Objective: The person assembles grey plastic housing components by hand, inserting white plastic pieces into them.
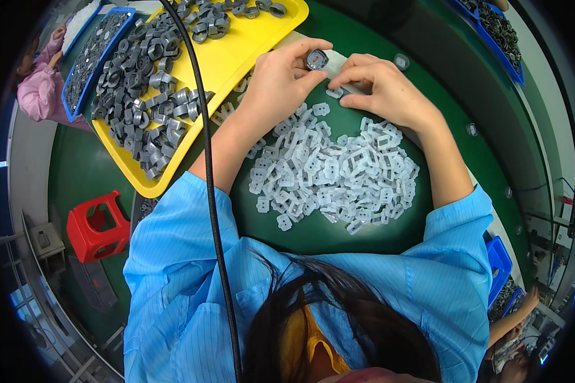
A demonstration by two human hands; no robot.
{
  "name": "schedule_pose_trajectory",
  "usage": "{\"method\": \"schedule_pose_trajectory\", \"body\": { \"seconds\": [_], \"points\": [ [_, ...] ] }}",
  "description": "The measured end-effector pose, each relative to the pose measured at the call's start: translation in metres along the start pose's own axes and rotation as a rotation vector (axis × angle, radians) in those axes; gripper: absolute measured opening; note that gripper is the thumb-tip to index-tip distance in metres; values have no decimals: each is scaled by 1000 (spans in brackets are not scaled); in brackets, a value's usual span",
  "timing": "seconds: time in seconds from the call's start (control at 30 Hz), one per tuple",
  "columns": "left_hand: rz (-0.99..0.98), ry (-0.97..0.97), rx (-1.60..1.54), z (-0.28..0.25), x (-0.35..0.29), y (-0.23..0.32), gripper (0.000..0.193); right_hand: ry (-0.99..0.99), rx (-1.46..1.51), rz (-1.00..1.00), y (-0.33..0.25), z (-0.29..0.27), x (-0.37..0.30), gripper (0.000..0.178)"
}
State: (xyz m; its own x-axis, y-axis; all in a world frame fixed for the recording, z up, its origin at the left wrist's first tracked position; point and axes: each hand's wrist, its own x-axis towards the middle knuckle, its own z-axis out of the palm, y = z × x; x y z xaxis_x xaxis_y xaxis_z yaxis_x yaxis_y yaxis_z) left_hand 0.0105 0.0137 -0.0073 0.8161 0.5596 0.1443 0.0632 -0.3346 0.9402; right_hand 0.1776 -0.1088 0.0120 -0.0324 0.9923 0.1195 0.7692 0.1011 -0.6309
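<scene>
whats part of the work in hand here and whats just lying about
Seemingly in use:
grey ring part, in left hand
right hand, close by
translucent pieces, piled
yellow tray with grey rings

Seemingly lying about:
red stool
black cable
blue bin, lower right

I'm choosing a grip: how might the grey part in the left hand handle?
The grey part is probably light: the left hand alone pinches it. Its rounded outline could let it roll on edge. It seems stiff, showing no visible bend.
</scene>
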Motion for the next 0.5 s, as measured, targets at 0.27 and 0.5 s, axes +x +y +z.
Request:
{"method": "schedule_pose_trajectory", "body": {
  "seconds": [0.27,0.5],
  "points": [
    [49,15,-6,6,-3,-3,39,221,634,269,-19,-3,2,13],
    [224,170,69,19,-6,3,33,416,459,259,-16,16,7,16]
  ]
}}
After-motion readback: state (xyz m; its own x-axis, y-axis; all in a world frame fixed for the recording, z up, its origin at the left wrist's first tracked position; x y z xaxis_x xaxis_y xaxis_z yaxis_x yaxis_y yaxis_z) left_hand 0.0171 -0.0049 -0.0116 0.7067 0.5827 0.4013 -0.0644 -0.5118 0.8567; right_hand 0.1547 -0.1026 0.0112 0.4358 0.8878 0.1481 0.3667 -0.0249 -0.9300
